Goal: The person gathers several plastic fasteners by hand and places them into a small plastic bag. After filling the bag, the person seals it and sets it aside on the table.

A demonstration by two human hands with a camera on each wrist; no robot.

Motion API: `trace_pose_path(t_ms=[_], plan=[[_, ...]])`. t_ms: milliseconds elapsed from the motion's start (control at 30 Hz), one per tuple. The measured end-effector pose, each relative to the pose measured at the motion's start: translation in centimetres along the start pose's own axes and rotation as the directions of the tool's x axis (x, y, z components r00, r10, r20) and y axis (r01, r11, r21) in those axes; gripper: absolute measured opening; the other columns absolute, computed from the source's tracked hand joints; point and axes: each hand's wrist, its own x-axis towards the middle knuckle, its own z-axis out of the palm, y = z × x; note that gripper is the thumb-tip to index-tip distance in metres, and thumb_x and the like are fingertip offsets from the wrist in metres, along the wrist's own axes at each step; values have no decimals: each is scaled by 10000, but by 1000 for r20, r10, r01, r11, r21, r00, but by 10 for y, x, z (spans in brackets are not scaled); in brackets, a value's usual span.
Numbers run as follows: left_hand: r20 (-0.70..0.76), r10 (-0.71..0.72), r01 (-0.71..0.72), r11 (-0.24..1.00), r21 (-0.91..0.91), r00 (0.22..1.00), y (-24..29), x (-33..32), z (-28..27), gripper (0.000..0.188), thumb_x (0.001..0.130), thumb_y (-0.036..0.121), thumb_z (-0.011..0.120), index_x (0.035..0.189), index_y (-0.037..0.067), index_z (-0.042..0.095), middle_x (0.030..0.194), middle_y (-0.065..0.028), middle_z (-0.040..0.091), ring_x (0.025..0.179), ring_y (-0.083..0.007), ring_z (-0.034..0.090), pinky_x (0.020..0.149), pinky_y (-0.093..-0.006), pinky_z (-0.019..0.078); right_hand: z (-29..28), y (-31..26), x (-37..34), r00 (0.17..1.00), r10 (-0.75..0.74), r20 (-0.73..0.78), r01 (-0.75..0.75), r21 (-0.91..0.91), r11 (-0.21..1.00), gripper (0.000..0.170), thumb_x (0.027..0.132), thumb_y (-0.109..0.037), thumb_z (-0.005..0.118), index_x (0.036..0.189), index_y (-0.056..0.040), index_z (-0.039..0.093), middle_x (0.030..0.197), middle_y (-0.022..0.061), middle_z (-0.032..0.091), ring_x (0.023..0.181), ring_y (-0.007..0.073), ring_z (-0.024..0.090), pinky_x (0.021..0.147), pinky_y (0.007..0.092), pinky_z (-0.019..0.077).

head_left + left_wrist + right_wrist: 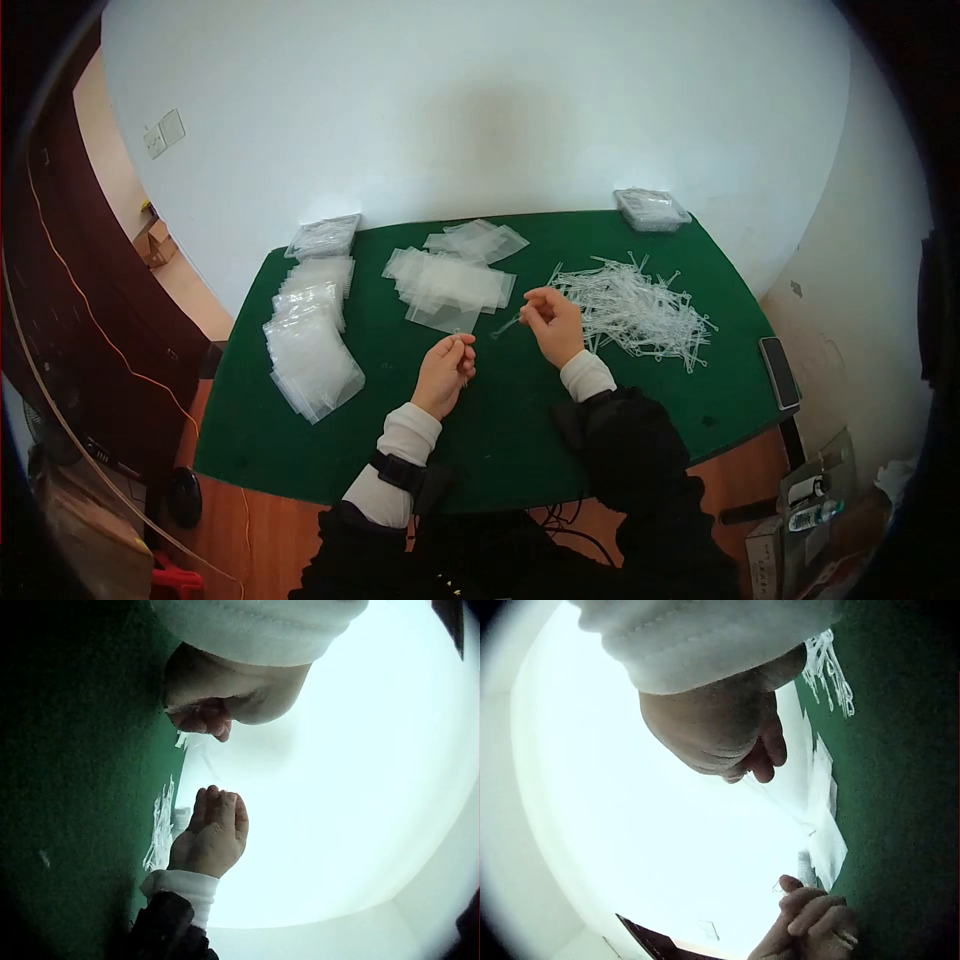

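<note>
Many clear pcs (640,315) loose ~3 o'clock, we'd say lots left; R hand (555,325) pinches 1 pc (508,325); L hand (443,375) curled, can't tell on what.

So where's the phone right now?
In the head view, the phone lies at the right edge of the green table, just right of the pile of clear plastic pieces.

Blk sleeves (640,445), wht cuffs (587,376), blk wrist-strap (398,471)
</note>
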Motion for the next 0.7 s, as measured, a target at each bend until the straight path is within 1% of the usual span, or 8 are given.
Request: trace_pose_path(t_ms=[33, 100, 200, 267, 367, 400, 633, 700], plan=[[-10, 11, -11, 1000, 0, 1000, -1, 0, -1, 160, 913, 161, 386, 964, 41, 479, 749, -7, 463, 632, -89, 421, 605, -218, 382, 2, -1, -1, 997, 80, 6, -80, 170, 982, 88, 768, -24, 574, 837, -10, 520, 691, 41, 563, 604, 109, 573, 550, 223, 469], [-10, 20, -20, 1000, 14, 1000, -3, 1, -1, 163, 913, 165, 387, 963, 41, 480, 765, -13, 474, 653, -94, 438, 623, -222, 392, 7, -3, -2, 973, 225, 58, -224, 486, 845, 78, 779, -44, 579, 802, -18, 510, 698, 51, 571, 620, 141, 596, 555, 238, 488], [-14, 37, -36, 999, 38, 999, -5, 1, 2, 168, 914, 173, 390, 961, 41, 482, 798, -26, 495, 696, -106, 471, 658, -231, 412, 14, -15, -8, 942, 287, 176, -337, 497, 800, 86, 781, -54, 581, 791, -17, 504, 697, 57, 573, 613, 150, 601, 548, 242, 497], [-7, 63, -63, 998, 28, 998, -6, 1, 2, 171, 914, 178, 389, 960, 43, 483, 841, -39, 513, 734, -118, 490, 696, -244, 420, 17, -16, -12, 919, 316, 235, -393, 496, 774, 91, 782, -59, 582, 786, -17, 501, 697, 60, 574, 609, 154, 603, 544, 243, 502], [5, 94, -95, 995, 27, 996, -6, 0, 4, 175, 915, 183, 388, 963, 44, 482, 878, -52, 525, 769, -127, 502, 726, -255, 421, 21, -14, -17, 796, 360, 487, -538, 296, 789, 86, 793, -70, 570, 800, -24, 498, 703, 57, 583, 594, 135, 597, 512, 233, 489], [13, 112, -112, 993, 30, 994, -5, 0, 5, 177, 916, 187, 387, 967, 45, 480, 893, -58, 528, 786, -130, 504, 736, -259, 419, 22, -14, -19, 796, 359, 487, -537, 296, 790, 86, 793, -70, 570, 800, -24, 498, 703, 57, 583, 594, 135, 597, 512, 233, 489], [58, 185, -185, 983, 7, 981, -4, 0, 6, 182, 921, 192, 372, 986, 51, 467, 959, -91, 535, 868, -154, 508, 790, -281, 403, 23, -16, -22, 595, 399, 698, -584, 35, 811, 135, 828, -168, 533, 821, -34, 521, 713, 59, 603, 563, 121, 593, 431, 201, 420], [74, 196, -193, 980, -49, 978, -3, 0, 7, 182, 924, 187, 361, 992, 52, 462, 980, -105, 537, 902, -167, 506, 811, -291, 397, 23, -19, -21, 595, 402, 696, -597, 48, 801, 138, 829, -172, 530, 826, -34, 521, 716, 61, 605, 557, 121, 591, 427, 200, 418]])
